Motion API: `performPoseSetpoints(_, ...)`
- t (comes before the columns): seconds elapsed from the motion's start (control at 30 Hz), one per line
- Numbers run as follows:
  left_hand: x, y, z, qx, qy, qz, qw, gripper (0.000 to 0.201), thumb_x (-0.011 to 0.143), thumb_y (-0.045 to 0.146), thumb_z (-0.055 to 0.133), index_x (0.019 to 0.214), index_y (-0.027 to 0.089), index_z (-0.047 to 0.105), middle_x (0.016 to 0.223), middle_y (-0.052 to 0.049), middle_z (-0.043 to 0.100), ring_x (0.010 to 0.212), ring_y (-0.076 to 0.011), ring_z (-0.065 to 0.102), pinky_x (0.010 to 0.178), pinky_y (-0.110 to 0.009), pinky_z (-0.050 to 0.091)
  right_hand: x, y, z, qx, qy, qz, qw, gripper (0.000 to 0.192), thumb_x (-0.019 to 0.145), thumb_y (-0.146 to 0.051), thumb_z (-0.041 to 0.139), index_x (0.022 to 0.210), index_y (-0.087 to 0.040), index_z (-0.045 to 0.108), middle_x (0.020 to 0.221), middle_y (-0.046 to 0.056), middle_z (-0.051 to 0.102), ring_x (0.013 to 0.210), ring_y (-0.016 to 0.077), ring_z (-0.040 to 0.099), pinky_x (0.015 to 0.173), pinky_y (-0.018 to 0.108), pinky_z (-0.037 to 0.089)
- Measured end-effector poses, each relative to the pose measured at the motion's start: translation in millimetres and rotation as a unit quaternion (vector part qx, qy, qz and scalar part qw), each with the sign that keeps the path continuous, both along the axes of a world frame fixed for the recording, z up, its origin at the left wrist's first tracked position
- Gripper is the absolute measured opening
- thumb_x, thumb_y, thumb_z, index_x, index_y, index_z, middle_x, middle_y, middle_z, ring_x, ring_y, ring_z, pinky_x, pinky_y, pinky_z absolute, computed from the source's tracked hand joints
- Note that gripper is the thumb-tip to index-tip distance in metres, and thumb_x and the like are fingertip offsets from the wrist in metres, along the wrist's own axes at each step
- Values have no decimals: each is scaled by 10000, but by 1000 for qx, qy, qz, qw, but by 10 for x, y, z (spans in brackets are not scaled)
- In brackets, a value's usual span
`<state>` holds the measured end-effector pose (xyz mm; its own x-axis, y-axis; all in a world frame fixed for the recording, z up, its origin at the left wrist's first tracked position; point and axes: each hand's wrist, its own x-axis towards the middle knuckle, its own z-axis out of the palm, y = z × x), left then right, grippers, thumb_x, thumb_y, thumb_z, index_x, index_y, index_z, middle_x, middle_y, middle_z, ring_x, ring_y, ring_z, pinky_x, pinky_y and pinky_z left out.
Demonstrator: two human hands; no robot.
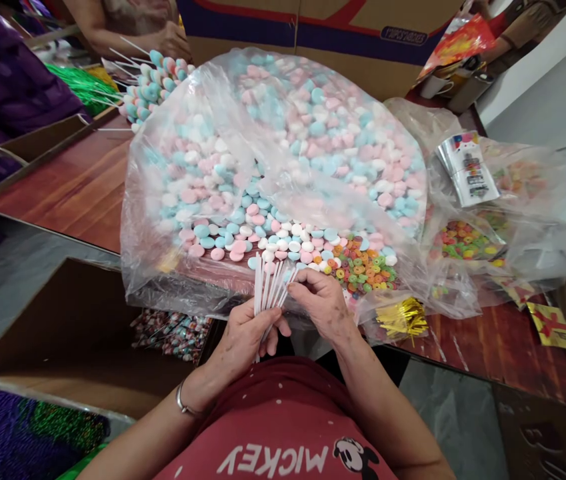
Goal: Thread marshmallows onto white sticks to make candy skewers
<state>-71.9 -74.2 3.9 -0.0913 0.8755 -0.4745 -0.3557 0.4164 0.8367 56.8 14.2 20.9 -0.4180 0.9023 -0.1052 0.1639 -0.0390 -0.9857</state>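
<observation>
A fanned bundle of thin white sticks (pixel 269 285) stands upright in my left hand (pixel 247 333), whose fingers are wrapped round its lower part. With thumb and forefinger together, my right hand (pixel 325 303) pinches the top of a stick at the bundle's right side. Just beyond both hands lie pink, blue and white candies (pixel 283 243), spilling from a large clear plastic bag (pixel 283 167) full of them. Small ring-shaped gummies (pixel 363 267) in orange, green and red are heaped to the right of my right hand.
Gold twist ties (pixel 403 319) lie at the table's front edge. Finished candy skewers (pixel 155 90) are stacked at the back left. An open cardboard box (pixel 73 340) below holds more skewers. Silver printed pouches (pixel 469 170) and bagged gummies (pixel 470 240) lie right. Another person's hand (pixel 173 41) is behind.
</observation>
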Motion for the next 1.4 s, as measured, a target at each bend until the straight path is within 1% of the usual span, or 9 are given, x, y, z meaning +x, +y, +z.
performPoseSetpoints(0.27, 51, -5, -44, 40, 48, 24, 998, 327, 881, 423, 576, 713, 146, 624, 420, 36, 511, 340, -63, 392, 350, -175, 270, -17, -5, -15, -2, 12, -22, 1000, 185, 740, -294, 580, 604, -190, 511, 582, -59, 423, 560, 85, 363, 529, 215, 298)
performPoseSetpoints(0.43, 43, 3, -56, 56, 76, 72, 993, 201, 791, 342, 680, 750, 160, 606, 553, 29, 587, 331, -41, 379, 324, -180, 230, 20, 20, -1, 6, 22, 15, 1000, 192, 761, -303, 607, 618, -184, 561, 616, -46, 496, 595, 93, 434, 578, 222, 353)
performPoseSetpoints(0.6, -180, 73, 69, 83, 129, 132, 979, 182, 799, 303, 662, 689, 159, 644, 553, 15, 592, 336, -46, 374, 328, -206, 239, 158, 209, -36, 46, 29, -65, 996, 191, 826, -348, 617, 907, -200, 706, 706, -24, 601, 575, 102, 526, 586, 240, 446)
performPoseSetpoints(0.7, -289, 175, 171, 117, 161, 156, 967, 131, 784, 283, 668, 726, 166, 670, 553, 19, 606, 343, -53, 377, 355, -215, 285, 159, 291, -57, 141, -13, -83, 986, 216, 863, -298, 564, 1013, -223, 700, 932, 25, 668, 699, 135, 629, 654, 277, 528)
performPoseSetpoints(0.83, -280, 278, 169, 99, 185, 146, 967, 122, 762, 284, 667, 790, 168, 694, 358, 77, 444, 304, -74, 342, 352, -210, 259, 54, 247, -131, 360, -162, -25, 918, 273, 892, -159, 485, 1055, -217, 695, 1042, 80, 691, 998, 202, 642, 904, 357, 532)
performPoseSetpoints(0.93, -238, 261, 94, 74, 189, 134, 970, 115, 756, 281, 663, 712, 174, 659, 338, 72, 450, 295, -79, 345, 348, -211, 240, 20, 181, -237, 459, -240, 15, 855, 292, 925, -130, 439, 1071, -176, 687, 1023, 117, 694, 975, 212, 639, 901, 361, 530)
performPoseSetpoints(1.0, -229, 224, 55, 66, 187, 130, 971, 144, 765, 282, 655, 668, 179, 630, 328, 69, 452, 295, -81, 349, 353, -212, 240, 38, 157, -294, 486, -251, 39, 836, 296, 935, -122, 421, 1071, -157, 682, 1003, 127, 692, 949, 212, 640, 868, 355, 542)
performPoseSetpoints(1.2, -243, 187, 37, 59, 166, 142, 974, 164, 770, 299, 653, 662, 181, 619, 334, 64, 463, 301, -83, 360, 364, -213, 255, 106, 167, -303, 461, -232, 74, 853, 284, 932, -144, 434, 1115, -182, 647, 1096, 132, 674, 1037, 229, 629, 930, 403, 532)
performPoseSetpoints(1.4, -247, 187, 25, 61, 166, 135, 975, 181, 781, 309, 645, 659, 178, 624, 333, 56, 463, 301, -80, 361, 366, -207, 265, 81, 157, -257, 438, -221, 8, 871, 258, 913, -148, 475, 1130, -207, 602, 1028, 91, 691, 990, 207, 652, 875, 355, 547)
